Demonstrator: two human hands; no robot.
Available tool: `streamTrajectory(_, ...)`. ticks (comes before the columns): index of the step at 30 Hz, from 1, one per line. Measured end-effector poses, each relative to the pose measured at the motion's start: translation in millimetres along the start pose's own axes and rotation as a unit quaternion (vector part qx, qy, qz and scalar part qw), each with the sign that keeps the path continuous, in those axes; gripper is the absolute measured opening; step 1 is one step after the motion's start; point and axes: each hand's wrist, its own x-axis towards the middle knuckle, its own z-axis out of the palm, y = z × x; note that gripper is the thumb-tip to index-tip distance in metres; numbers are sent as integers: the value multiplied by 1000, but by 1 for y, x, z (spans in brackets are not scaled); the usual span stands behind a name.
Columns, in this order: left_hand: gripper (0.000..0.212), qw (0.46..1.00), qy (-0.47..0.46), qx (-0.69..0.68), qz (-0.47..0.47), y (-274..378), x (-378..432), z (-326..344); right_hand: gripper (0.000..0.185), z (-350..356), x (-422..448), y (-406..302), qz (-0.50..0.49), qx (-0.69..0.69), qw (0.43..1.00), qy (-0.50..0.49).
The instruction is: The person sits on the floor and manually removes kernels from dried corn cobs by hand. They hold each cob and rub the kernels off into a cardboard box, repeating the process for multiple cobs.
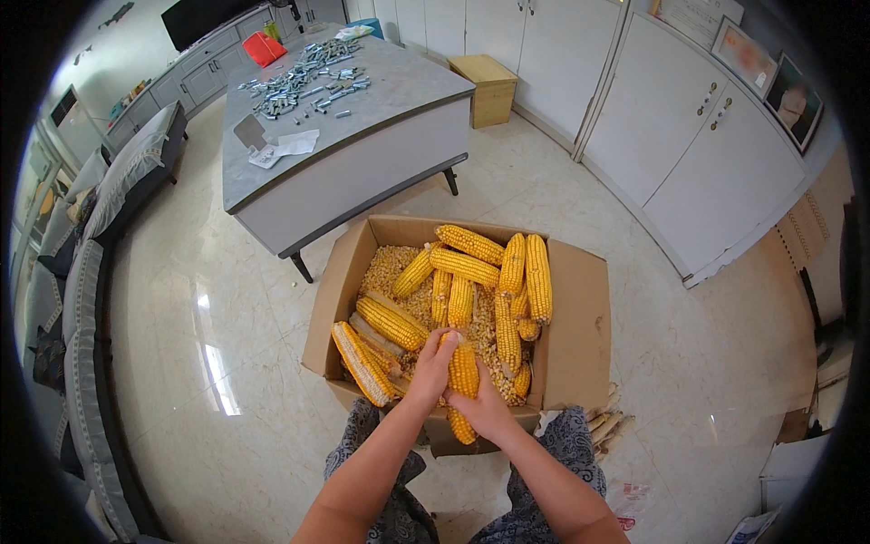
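Both hands meet over the near side of an open cardboard box (578,326). My left hand (433,367) has its thumb and fingers at the upper end of a yellow corn cob (463,370). Around its lower part is my right hand (479,404). The lower end of a cob (462,427) shows below the right hand; whether it is a separate one, I cannot tell. Several yellow cobs (464,268) lie in the box on loose kernels (391,265). A partly stripped cob (363,364) leans at the box's left wall.
A grey-topped table (401,75) beyond the box bears many small metal tubes (299,81), a red pouch (264,49) and white paper (297,143). Bare cobs (608,428) lie on the floor at the box's right. A wooden stool (488,88) stands behind; a sofa (95,340) lines the left.
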Motion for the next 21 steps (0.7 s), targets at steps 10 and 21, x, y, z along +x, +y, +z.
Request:
streamTrajectory(10,26,995,-66,-68,-15,-3,4,-7,67,-2,-1,-3,14,22,1000,-1)
streamTrajectory(21,26,992,20,105,62,-17,10,-10,69,2,-6,-10,56,-124,990,20)
